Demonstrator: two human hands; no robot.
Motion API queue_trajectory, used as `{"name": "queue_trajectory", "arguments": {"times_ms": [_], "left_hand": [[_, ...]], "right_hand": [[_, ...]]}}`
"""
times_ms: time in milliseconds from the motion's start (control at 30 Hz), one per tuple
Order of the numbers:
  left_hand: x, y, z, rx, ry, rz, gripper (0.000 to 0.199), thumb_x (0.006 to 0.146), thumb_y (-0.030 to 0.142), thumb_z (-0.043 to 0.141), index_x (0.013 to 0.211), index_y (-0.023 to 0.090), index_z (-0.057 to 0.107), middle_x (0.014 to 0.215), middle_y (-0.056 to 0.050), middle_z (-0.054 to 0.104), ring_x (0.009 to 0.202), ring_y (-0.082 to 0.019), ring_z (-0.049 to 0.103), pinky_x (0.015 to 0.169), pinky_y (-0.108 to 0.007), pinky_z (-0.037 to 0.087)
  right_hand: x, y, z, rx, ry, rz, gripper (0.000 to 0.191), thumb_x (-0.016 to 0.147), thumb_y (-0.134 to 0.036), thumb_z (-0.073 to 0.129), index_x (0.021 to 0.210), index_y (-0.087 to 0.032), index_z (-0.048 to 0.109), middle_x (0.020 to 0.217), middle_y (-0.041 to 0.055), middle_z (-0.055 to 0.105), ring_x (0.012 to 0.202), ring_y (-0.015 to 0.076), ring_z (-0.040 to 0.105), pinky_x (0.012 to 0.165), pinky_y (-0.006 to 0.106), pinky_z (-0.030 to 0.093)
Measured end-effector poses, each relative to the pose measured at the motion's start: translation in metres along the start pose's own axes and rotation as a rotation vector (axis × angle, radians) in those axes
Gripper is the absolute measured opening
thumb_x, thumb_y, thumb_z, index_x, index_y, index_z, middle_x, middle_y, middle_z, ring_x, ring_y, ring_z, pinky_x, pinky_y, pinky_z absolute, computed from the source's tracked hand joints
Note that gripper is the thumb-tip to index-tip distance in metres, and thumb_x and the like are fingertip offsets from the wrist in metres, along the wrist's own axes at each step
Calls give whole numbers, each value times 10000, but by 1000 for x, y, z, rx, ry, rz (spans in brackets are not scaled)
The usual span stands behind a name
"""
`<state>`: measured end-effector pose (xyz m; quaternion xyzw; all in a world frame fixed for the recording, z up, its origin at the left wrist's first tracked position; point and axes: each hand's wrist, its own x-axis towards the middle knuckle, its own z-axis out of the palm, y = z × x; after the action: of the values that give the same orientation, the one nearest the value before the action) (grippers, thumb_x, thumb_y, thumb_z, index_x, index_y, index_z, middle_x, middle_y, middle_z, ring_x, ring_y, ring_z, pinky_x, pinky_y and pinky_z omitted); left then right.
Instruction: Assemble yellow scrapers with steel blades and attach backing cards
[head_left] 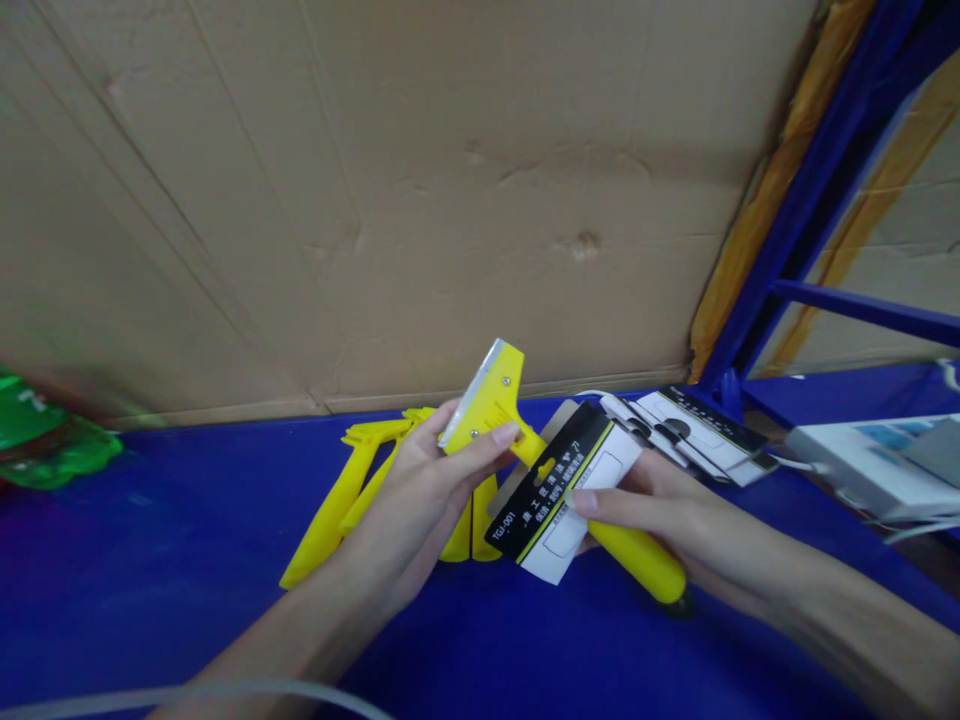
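Head camera view showed both hands at work over the blue counter (195, 510). The left hand (420, 490) pinched the yellow scraper (491, 400) by its broad head, thumb on the near face, with the metal edge slanting up and away. The right hand (660, 510) pinched the black-and-white card (562, 500) against the handle, whose rounded end stuck out below. The card lay across the handle at a tilt. More yellow scrapers (322, 520) lay behind the left hand, and printed cards (697, 435) beyond the right. A green bottle (52, 440) lay at far left, a white device (862, 465) at far right.
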<state>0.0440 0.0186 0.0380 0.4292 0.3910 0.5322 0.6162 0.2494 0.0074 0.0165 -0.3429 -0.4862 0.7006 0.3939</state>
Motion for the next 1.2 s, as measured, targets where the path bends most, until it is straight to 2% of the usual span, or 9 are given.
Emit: {"name": "queue_trajectory", "arguments": {"times_ms": [133, 267, 400, 567, 700, 800, 933, 1033, 1200], "left_hand": [[2, -2, 0, 4, 7, 44, 173, 866, 279, 847, 946, 171, 739, 976, -61, 816, 877, -185, 751, 890, -303, 582], [4, 0, -3, 25, -48, -57, 212, 876, 305, 832, 1011, 145, 797, 961, -81, 832, 775, -182, 749, 784, -280, 585], [4, 1, -4, 78, -121, -165, 261, 884, 366, 818, 1000, 132, 820, 924, -97, 834, 780, -201, 749, 728, -268, 565], [5, -2, -8, -47, -10, -170, 337, 948, 495, 716, 1087, 192, 764, 1058, -96, 807, 968, -246, 737, 782, -301, 557], [3, -8, -19, -131, 23, -179, 293, 971, 475, 680, 1049, 193, 695, 998, -107, 781, 898, -250, 736, 766, -345, 580], [-3, -13, -24, -37, -49, -172, 289, 930, 430, 758, 1090, 218, 644, 947, -91, 795, 834, -226, 755, 757, -327, 582], [-12, -16, -24, 156, -132, -119, 504, 764, 322, 929, 1053, 268, 520, 893, -46, 806, 827, -239, 789, 783, -336, 591], [-15, -13, -27, 264, -241, -123, 480, 811, 307, 887, 1034, 275, 463, 871, -46, 793, 843, -263, 803, 797, -364, 598], [-18, -4, -35, 366, -334, -132, 361, 905, 305, 788, 1045, 276, 457, 916, -22, 740, 871, -237, 799, 779, -334, 609]], "right_hand": [[-1, -4, -3, -89, 45, 27, 423, 656, -264, 975, 1022, -213, 768, 950, 27, 834, 861, 216, 769, 803, 327, 595], [5, -8, -3, -98, 120, 9, 440, 635, -236, 976, 1016, -214, 758, 910, 11, 833, 801, 207, 766, 769, 324, 597], [12, -6, 0, -80, 57, -16, 392, 665, -221, 957, 1010, -209, 770, 964, 22, 842, 903, 226, 785, 880, 361, 604], [16, -2, 4, 17, 113, -36, 404, 669, -249, 954, 1025, -216, 765, 1026, 45, 845, 929, 240, 791, 847, 365, 617], [21, -8, 7, 114, 161, -136, 413, 706, -304, 939, 1077, -240, 768, 1160, 64, 831, 1057, 276, 778, 916, 413, 627], [26, -12, 12, 128, 232, -183, 453, 726, -337, 927, 1146, -263, 776, 1194, 60, 824, 1130, 290, 757, 985, 436, 610], [30, -11, 20, 200, 217, -197, 526, 702, -301, 948, 1199, -275, 778, 1131, 34, 839, 1071, 256, 773, 1006, 388, 595], [31, -8, 20, 225, 211, -185, 464, 702, -271, 955, 1136, -259, 792, 1075, 23, 848, 1015, 229, 784, 988, 342, 597], [31, -7, 12, 203, 352, -139, 425, 694, -308, 975, 1062, -220, 782, 1022, 51, 846, 945, 249, 794, 819, 335, 641]]}}
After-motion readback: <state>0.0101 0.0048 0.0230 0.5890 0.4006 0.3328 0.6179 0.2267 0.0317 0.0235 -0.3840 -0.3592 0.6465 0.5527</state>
